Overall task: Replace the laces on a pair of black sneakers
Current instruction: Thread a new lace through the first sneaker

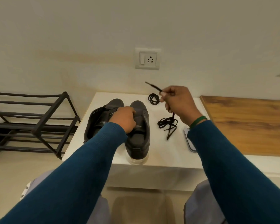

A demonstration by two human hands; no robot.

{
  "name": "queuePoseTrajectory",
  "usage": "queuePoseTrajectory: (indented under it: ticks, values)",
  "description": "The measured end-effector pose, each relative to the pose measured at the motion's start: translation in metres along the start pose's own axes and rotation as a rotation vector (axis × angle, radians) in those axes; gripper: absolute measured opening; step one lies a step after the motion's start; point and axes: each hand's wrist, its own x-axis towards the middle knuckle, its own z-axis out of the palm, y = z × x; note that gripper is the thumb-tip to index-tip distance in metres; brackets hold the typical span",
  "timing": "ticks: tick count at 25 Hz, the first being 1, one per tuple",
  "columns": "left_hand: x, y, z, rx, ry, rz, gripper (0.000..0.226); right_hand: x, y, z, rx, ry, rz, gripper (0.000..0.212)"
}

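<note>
Head view, single entry.

Table (165, 152): small, white, set against the wall below a wall socket (147, 58). A black rack (39, 120) stood to its left, a wooden board (249, 123) to its right.

Sneakers: one pair, black, side by side on the table, toes toward the wall. Left sneaker (97, 120) showed bare eyelets and no lace. Right sneaker (139, 131) sat with its white heel at the table's near edge, also seemingly unlaced, though the hand hid most of its eyelets.

Left hand (124, 118): closed over the tongue area between the two sneakers, gripping the right one's upper; exactly what the fingers pinched could not be told.

Right hand (178, 102): raised above the table to the right of the sneakers, pinched on one lace (167, 124). The stiff tip pointed up and left toward the wall; the rest hung down into a loose tangle on the table just right of the right sneaker.

Coiled lace (153, 98): a tidy bundle, lying apart near the wall, beside the right hand, touched by neither hand.

Risks, as judged: the trailing tangle could knot or snag as the lace was drawn through eyelets; the right sneaker's heel could slip off the near edge if pushed; the tip could miss the first eyelet, since the left hand covered it.
</note>
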Motion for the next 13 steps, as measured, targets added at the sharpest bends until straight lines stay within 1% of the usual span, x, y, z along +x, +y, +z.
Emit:
queuePoseTrajectory:
  ticks: [1,2,3,4,5,7,9,11,13]
  values:
    - [-0.002,0.0,-0.002,0.018,-0.015,0.016,0.047,-0.002,0.012,0.004,-0.121,-0.027,0.058,0.015]
    - [-0.004,0.0,-0.002,0.029,-0.028,0.029,0.046,-0.004,0.02,0.008,-0.209,-0.038,0.089,0.025]
    - [-0.007,-0.001,-0.001,0.033,-0.033,0.035,0.045,-0.004,0.027,0.01,-0.259,-0.042,0.097,0.031]
    - [-0.008,-0.003,0.0,0.028,-0.033,0.036,0.045,-0.003,0.031,0.011,-0.283,-0.051,0.098,0.032]
    - [-0.009,-0.005,0.001,0.015,-0.029,0.04,0.042,-0.001,0.035,0.012,-0.286,-0.08,0.111,0.026]
    - [-0.008,-0.008,0.001,-0.032,-0.022,0.055,0.032,0.0,0.044,0.014,-0.314,-0.193,0.19,0.009]
    - [-0.004,-0.009,0.0,-0.076,0.008,0.081,0.025,0.0,0.055,0.018,-0.43,-0.269,0.246,0.013]
    - [0.003,-0.007,0.0,-0.101,0.058,0.121,0.023,0.001,0.062,0.023,-0.448,-0.24,0.283,0.015]
    - [0.013,-0.004,0.003,-0.171,0.039,0.141,0.022,0.002,0.065,0.029,-0.421,-0.214,0.285,0.014]
